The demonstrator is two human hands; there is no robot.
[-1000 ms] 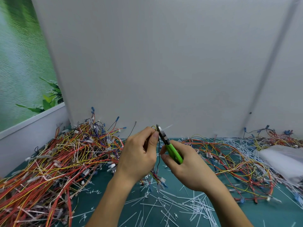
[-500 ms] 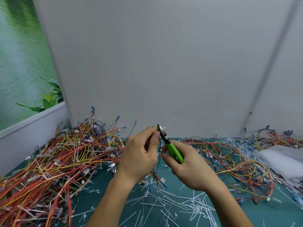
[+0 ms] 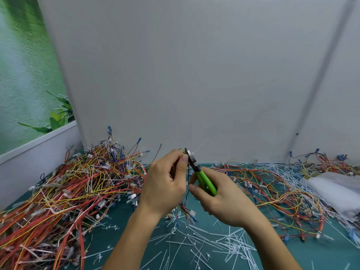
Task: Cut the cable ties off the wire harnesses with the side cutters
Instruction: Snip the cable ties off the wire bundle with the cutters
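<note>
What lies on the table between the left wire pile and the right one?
Head view: loose white cable ties lie strewn over the teal table top.

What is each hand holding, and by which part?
Right hand grips the side cutters by their green handles; left hand pinches a wire harness near its top, beside the cutter tips.

A heap of wire harnesses [image 3: 68,191] is spread over the left of the bench [image 3: 321,258], and a looser tangle [image 3: 272,191] is laid on the right, beside a plastic bag [image 3: 337,190] at the far right. Cut cable ties [image 3: 214,246] are scattered across the near middle. Above them, the side cutters [image 3: 204,180] are held between the left hand [image 3: 165,186] and the right hand [image 3: 224,201]. A wall panel [image 3: 194,75] is set behind.
</note>
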